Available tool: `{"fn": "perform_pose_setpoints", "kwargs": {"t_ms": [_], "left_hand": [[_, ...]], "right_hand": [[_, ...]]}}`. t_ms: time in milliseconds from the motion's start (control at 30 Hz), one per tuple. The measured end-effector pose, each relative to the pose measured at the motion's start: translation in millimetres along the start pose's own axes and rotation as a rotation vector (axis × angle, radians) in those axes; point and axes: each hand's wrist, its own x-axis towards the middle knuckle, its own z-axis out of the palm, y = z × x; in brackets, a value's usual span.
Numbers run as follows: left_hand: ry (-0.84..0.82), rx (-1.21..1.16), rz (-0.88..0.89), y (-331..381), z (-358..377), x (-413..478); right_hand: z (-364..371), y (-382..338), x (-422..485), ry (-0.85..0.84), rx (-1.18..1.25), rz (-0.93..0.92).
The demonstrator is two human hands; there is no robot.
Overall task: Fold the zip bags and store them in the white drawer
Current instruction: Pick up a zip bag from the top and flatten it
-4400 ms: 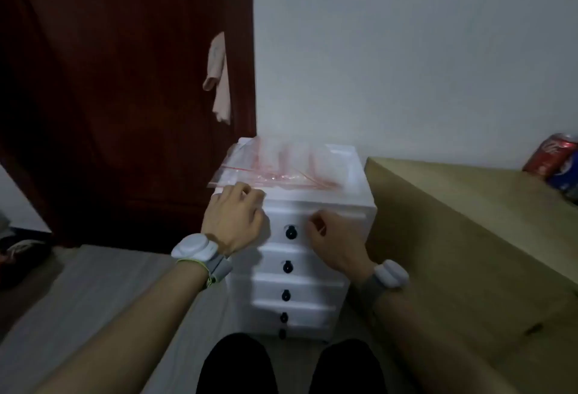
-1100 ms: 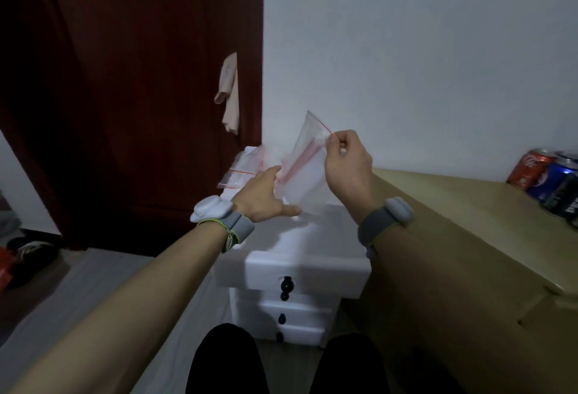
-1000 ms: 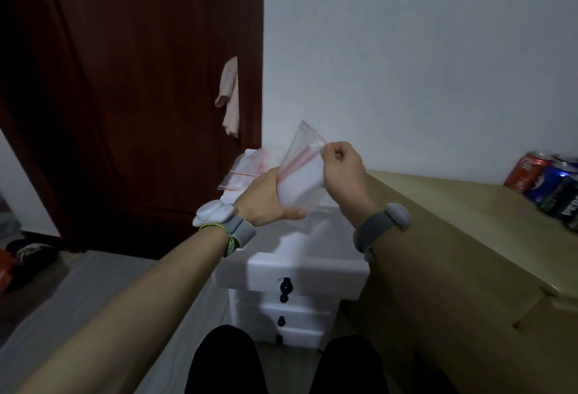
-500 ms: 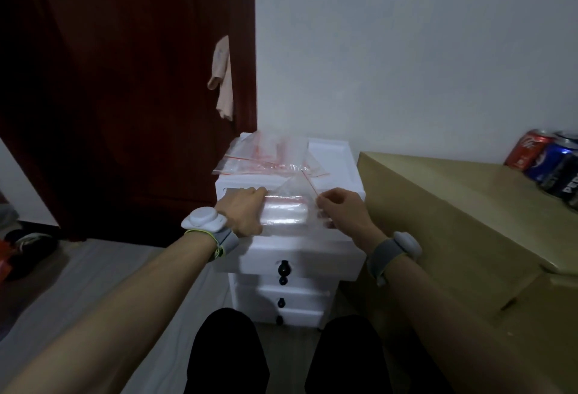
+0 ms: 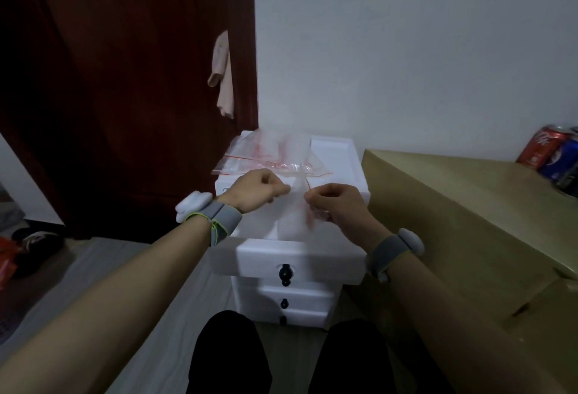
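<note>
White wall and a dark red door [image 5: 125,80] back the small white drawer unit [image 5: 300,307], whose top drawer [image 5: 316,257] stands open toward us. Above that open drawer we see a clear zip bag [image 5: 292,216] with a red seal line, held between two hands. The left hand [image 5: 255,189] has its fingers curled and pinches the bag's left edge. The right hand [image 5: 337,206] pinches the right edge, and part of the bag hangs under its fingers. How far the bag is folded we cannot quite tell, since the plastic blurs. Behind the hands, more zip bags [image 5: 266,155] lie piled on the unit's top. Just right of the unit stands a cardboard box [image 5: 469,221].
</note>
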Motion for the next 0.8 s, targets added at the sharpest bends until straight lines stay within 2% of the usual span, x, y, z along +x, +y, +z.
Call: {"fn": "perform_pose_setpoints", "kwargs": {"t_ms": [167, 467, 800], "left_hand": [[-0.164, -0.080, -0.073, 19.7, 0.8, -7.8], [-0.204, -0.227, -0.101, 18.1, 9.9, -8.0], [-0.177, -0.192, -0.107, 14.5, 22.7, -9.0]], "right_hand": [[10.9, -4.0, -5.0, -0.047, 0.029, 0.008], [11.6, -6.8, -6.8, -0.148, 0.074, 0.129], [14.0, -4.1, -3.1, -0.233, -0.303, 0.085]]}}
